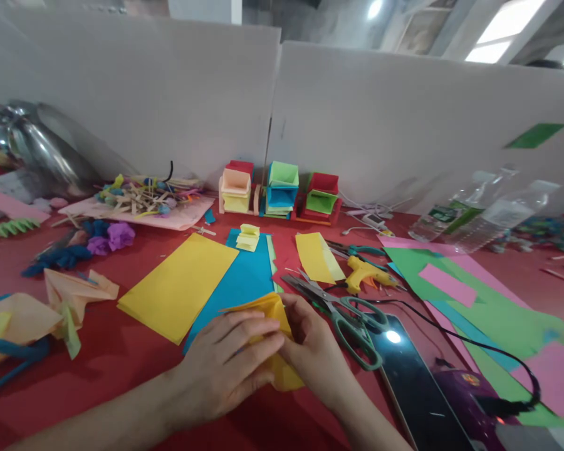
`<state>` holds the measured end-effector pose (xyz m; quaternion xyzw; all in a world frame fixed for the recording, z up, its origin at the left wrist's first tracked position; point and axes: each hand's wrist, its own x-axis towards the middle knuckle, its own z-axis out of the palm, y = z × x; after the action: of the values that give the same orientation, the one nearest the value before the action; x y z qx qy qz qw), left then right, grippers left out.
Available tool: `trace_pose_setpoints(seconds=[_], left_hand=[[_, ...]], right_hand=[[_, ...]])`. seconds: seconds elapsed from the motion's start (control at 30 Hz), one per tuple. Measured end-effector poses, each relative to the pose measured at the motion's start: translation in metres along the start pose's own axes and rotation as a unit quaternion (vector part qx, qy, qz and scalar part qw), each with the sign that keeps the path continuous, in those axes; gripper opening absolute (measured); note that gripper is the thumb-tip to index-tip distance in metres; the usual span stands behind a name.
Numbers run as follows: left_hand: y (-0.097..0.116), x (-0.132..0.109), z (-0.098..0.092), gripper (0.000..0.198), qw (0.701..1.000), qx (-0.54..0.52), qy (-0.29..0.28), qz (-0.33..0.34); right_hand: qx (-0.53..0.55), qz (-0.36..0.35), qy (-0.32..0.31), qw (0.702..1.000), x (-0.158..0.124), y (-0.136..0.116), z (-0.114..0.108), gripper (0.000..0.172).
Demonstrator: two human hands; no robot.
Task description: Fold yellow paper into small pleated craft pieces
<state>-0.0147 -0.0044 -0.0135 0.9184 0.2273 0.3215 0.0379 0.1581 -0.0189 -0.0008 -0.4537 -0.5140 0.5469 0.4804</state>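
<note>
Between my two hands is a folded piece of yellow paper point(282, 369), close to the front of the red table. My left hand point(235, 357) lies across its left side with the fingers over the fold, hiding part of it. On the right edge, my right hand point(313, 344) pinches the paper between thumb and bent fingers. Just beyond my hands lie a blue sheet point(237, 275) and a flat yellow sheet point(181, 282). Green-handled scissors point(341, 313) rest right of my right hand.
Folded paper boxes point(282, 188) stand by the white partition point(169, 94). A yellow glue gun point(369, 274), a phone point(418, 388) and a black cable point(451, 329) lie on the right. Sticks point(141, 197) are heaped at back left; plastic bottles point(493, 210) stand back right.
</note>
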Motion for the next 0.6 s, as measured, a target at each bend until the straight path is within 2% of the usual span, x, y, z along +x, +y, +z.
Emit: trace_pose_setpoints(seconds=[0.1,0.13,0.23,0.3,0.37,0.4,0.47,0.53,0.6], left_hand=[[-0.009,0.001,0.008,0.076,0.999,-0.035,-0.034,0.013],[-0.012,0.001,0.009,0.076,0.999,-0.036,-0.038,0.015],[-0.019,0.001,0.006,0.055,0.999,-0.03,-0.016,0.032],[-0.02,-0.001,0.003,0.054,0.998,-0.044,-0.001,0.044],[-0.02,-0.003,0.0,0.051,0.996,-0.084,0.011,0.018],[-0.02,-0.003,-0.001,0.048,0.993,-0.112,0.017,-0.019],[-0.017,-0.003,-0.002,0.038,0.974,-0.179,0.025,-0.134],[-0.014,0.0,-0.002,0.028,0.926,-0.261,0.026,-0.27],[-0.012,0.005,-0.003,0.025,0.859,-0.353,0.028,-0.369]], right_hand=[[0.06,0.013,0.014,0.998,0.0,-0.003,-0.002,0.034],[0.086,0.027,0.02,0.996,-0.001,-0.004,-0.003,0.035],[0.152,0.064,0.027,0.986,-0.002,-0.007,-0.004,0.041],[0.179,0.077,0.007,0.981,-0.003,-0.008,-0.004,0.046],[0.183,0.077,-0.014,0.98,-0.003,-0.009,-0.005,0.046],[0.165,0.073,-0.015,0.984,-0.004,-0.009,-0.006,0.045],[0.067,0.042,0.028,0.996,-0.005,-0.01,-0.01,0.043],[-0.079,-0.025,0.09,0.992,-0.006,-0.012,-0.014,0.039],[-0.193,-0.095,0.113,0.97,-0.006,-0.015,-0.018,0.032]])
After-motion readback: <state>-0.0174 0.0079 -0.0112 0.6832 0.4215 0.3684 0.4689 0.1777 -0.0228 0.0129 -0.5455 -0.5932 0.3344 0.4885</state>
